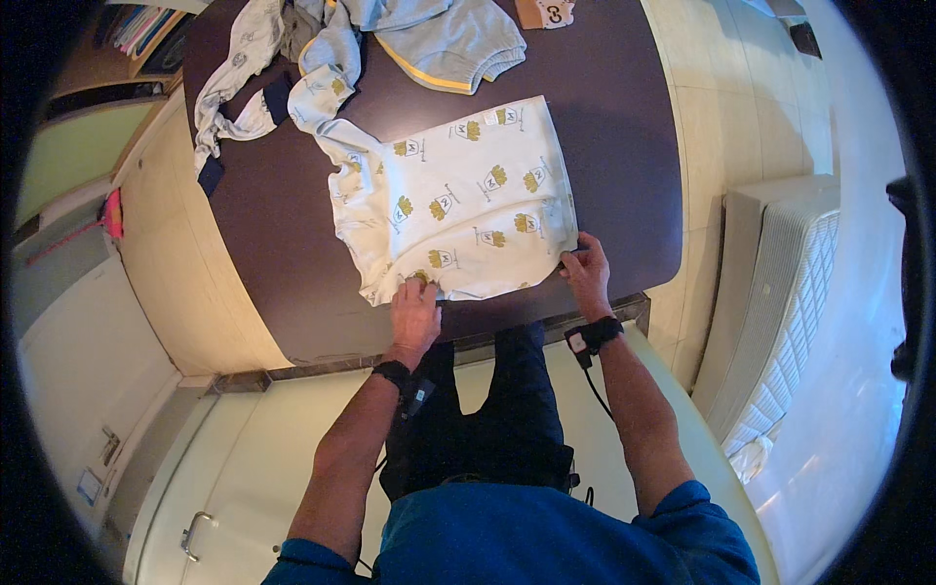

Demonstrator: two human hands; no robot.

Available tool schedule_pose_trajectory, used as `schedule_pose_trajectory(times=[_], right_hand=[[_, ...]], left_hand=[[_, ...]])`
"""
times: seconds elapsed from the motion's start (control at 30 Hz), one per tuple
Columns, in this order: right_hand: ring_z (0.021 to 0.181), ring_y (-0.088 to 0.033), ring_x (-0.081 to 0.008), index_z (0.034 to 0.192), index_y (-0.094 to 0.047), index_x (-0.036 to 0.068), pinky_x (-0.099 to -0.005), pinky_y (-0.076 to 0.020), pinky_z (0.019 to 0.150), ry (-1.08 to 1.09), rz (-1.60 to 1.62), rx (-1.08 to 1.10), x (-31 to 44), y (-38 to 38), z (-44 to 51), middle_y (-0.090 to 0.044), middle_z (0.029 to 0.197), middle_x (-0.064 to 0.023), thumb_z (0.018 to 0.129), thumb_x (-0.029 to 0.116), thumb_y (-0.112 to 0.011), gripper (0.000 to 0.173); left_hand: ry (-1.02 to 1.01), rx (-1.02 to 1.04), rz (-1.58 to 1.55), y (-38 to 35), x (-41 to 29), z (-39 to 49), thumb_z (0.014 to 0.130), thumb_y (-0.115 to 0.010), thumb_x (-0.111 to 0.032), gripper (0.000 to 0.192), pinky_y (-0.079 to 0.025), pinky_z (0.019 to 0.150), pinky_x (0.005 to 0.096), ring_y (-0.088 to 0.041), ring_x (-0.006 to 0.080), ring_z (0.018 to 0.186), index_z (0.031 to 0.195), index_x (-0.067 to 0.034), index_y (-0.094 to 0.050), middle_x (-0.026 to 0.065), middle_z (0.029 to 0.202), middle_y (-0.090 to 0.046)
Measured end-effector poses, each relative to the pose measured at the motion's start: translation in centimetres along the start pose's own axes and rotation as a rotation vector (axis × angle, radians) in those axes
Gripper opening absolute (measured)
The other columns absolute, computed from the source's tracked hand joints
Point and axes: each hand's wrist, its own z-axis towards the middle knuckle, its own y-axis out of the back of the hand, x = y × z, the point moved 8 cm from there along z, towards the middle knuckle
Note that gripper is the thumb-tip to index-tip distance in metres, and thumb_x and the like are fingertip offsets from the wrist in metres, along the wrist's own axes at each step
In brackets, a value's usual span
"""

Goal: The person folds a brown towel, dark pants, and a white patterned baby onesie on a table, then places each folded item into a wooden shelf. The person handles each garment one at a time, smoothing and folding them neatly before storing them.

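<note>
A white long-sleeved shirt (468,197) with a print of yellow fries lies spread sideways on the dark brown table. Its neck end points left and its hem right. My left hand (415,318) grips the near edge by the shoulder, with the fingertips bent down into the cloth. At the near hem corner, my right hand (587,272) pinches the fabric between thumb and fingers. One sleeve (322,99) stretches away at the far left; the near sleeve is mostly hidden. A long crease runs along the body of the shirt.
Grey sweat clothes (446,44) with yellow stripes lie on the far side of the table (629,161). Beside them are a pale patterned garment (245,66) with dark cuffs and a brown printed item (545,13). A mattress (786,314) stands on the right.
</note>
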Motion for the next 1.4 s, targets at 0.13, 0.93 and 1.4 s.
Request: schedule_pose_trajectory(times=[0.13,0.93,1.4], right_hand=[[0.056,-0.050,-0.0047,0.093,-0.059,0.004,-0.0194,-0.0409,0.049,-0.002,-0.174,0.093,1.0,-0.5,1.0,-0.055,0.068,0.0024,0.083,0.008,-0.061,0.011],[0.069,-0.064,-0.0355,0.078,-0.056,0.006,-0.0426,-0.0507,0.064,0.206,-0.693,0.052,3.0,-3.1,2.8,-0.065,0.073,-0.0152,0.077,0.024,-0.068,0.022],[0.064,-0.062,-0.0262,0.082,-0.057,0.004,-0.0399,-0.0495,0.062,-0.021,-0.669,-0.033,-1.2,2.2,0.1,-0.063,0.071,-0.0114,0.080,0.025,-0.066,0.023]], left_hand=[[-0.058,0.013,0.147,-1.2,1.1,0.5,0.068,-0.064,-0.008,0.024,-0.044,0.081,0.0419,-0.052,0.0309,0.094,0.092,-0.007,-0.061,0.0121,0.095,-0.053],[-0.086,0.082,0.086,-1.6,1.8,0.7,0.070,-0.063,-0.009,0.018,-0.046,0.079,0.0421,-0.053,0.0309,0.092,0.088,-0.006,-0.062,0.0116,0.089,-0.056],[-0.007,0.200,0.059,-2.0,3.0,-2.0,0.069,-0.064,-0.010,0.023,-0.047,0.081,0.0417,-0.055,0.0301,0.090,0.092,-0.008,-0.062,0.0105,0.091,-0.057]])
